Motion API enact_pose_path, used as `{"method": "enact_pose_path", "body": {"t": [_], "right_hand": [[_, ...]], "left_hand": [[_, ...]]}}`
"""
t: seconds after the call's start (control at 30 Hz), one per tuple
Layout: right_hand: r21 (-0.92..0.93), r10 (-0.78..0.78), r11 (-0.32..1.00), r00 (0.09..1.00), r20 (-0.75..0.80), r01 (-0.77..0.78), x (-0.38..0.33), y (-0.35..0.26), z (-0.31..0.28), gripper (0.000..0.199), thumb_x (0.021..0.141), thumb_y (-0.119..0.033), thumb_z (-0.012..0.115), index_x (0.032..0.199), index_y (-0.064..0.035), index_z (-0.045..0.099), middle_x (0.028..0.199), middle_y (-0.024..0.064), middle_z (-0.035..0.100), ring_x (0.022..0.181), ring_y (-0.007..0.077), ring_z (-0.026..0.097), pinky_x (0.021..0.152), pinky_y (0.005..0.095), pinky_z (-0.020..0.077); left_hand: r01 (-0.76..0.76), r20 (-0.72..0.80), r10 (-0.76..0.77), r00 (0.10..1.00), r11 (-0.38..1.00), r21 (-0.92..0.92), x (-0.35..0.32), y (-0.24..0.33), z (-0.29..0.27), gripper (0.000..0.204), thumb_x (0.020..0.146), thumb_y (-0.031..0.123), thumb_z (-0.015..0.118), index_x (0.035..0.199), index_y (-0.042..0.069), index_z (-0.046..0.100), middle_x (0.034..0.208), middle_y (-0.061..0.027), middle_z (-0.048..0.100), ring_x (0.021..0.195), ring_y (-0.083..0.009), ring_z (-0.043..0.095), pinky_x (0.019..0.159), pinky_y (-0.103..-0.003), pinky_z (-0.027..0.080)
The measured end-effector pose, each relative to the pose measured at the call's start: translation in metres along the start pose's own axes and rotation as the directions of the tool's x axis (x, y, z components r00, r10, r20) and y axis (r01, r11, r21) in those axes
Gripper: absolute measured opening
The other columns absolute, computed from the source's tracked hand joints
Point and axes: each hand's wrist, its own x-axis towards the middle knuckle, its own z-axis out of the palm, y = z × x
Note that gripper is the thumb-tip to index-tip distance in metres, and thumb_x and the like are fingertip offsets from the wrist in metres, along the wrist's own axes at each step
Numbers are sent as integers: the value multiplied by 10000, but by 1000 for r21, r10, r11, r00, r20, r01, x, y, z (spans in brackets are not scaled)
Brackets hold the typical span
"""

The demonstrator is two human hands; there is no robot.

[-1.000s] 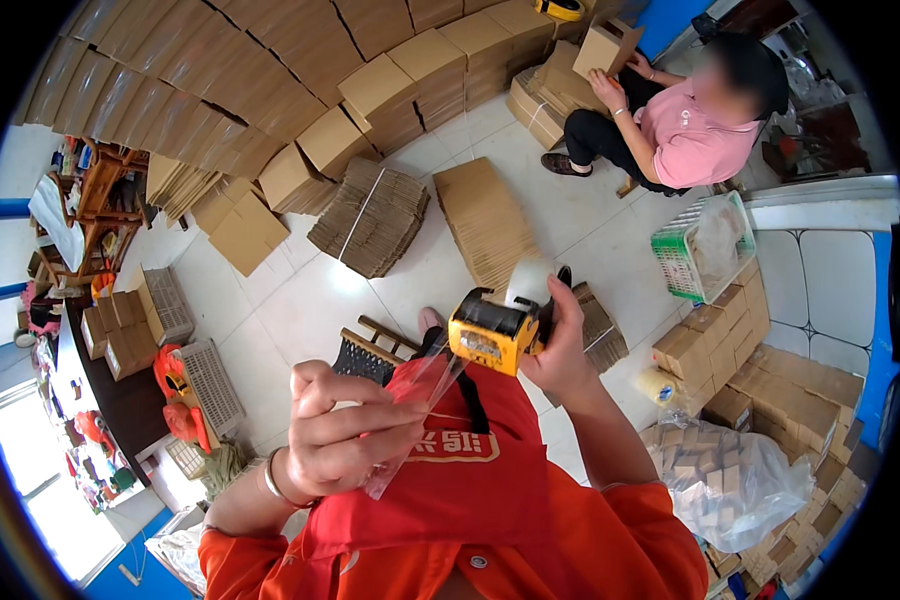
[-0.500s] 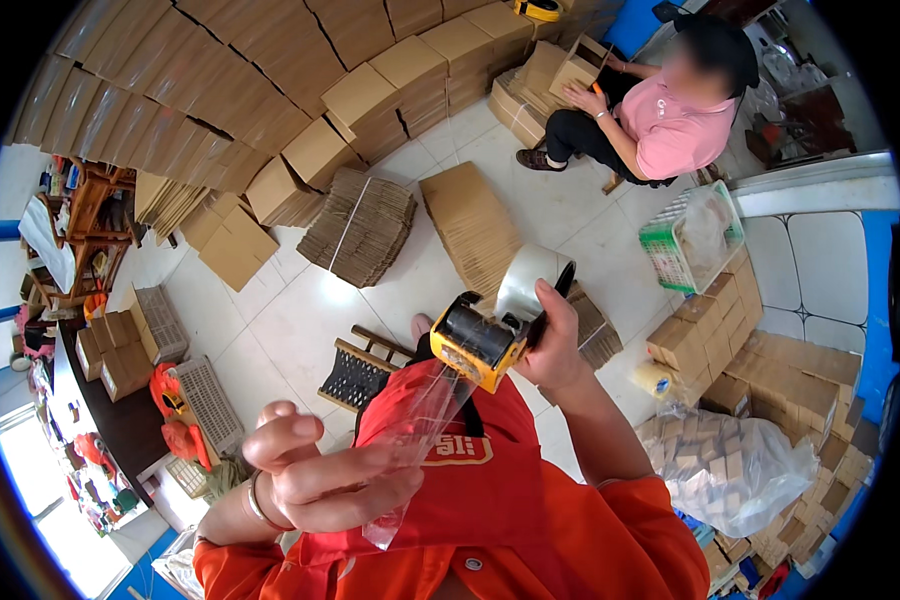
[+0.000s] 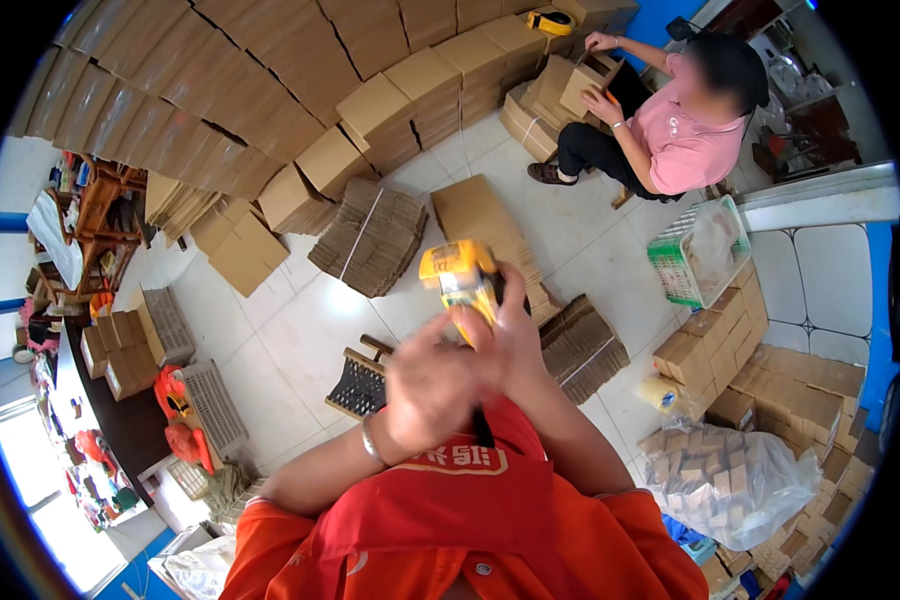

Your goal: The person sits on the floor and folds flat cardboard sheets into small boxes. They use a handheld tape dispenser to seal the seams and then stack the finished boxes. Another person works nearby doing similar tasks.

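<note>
In front of my red apron (image 3: 450, 500), a yellow-and-black packing tape dispenser (image 3: 462, 268) is gripped by my right hand (image 3: 515, 330), its yellow side facing up. My left hand (image 3: 430, 380) comes across from the left, with its fingertips at the near end of the dispenser. Motion smears that hand, so what its fingers hold, if anything, cannot be made out. Neither the tape roll nor a loose strip of tape shows clearly from this angle.
Beyond lie a strapped bundle of flattened cardboard (image 3: 370, 237) and more flat cardboard (image 3: 485, 220). A co-worker in pink (image 3: 685, 135) sits handling an open carton (image 3: 583, 88). Small boxes fill a clear bag (image 3: 725, 480) at right. A low stool (image 3: 355, 383) stands left of my hands.
My left hand has moved from the lower left up to the dispenser; the stretched tape strip no longer shows. My right hand has turned the dispenser. The co-worker has raised one hand above the carton.
</note>
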Motion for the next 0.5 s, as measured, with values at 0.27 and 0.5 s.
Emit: {"method": "enact_pose_path", "body": {"t": [0.27,0.5], "right_hand": [[224,-141,959,980,-142,171,37,33,-17,743,875,-233,688,1414,31,250,1220,238,570,1073,335,619,912,388,482],[290,-374,868,915,-154,403,1,45,-24,829,811,-141,786,1411,50,248,1248,193,538,1122,270,590,948,364,478]], "left_hand": [[544,-290,-597,748,802,-247,-8,-19,-3,187,858,-38,633,1028,30,601,769,5,552,680,-102,577,584,-282,467],[672,-232,-835,499,542,-505,-24,-62,-58,136,997,123,523,1102,53,573,686,70,403,516,-6,317,451,-178,250]]}}
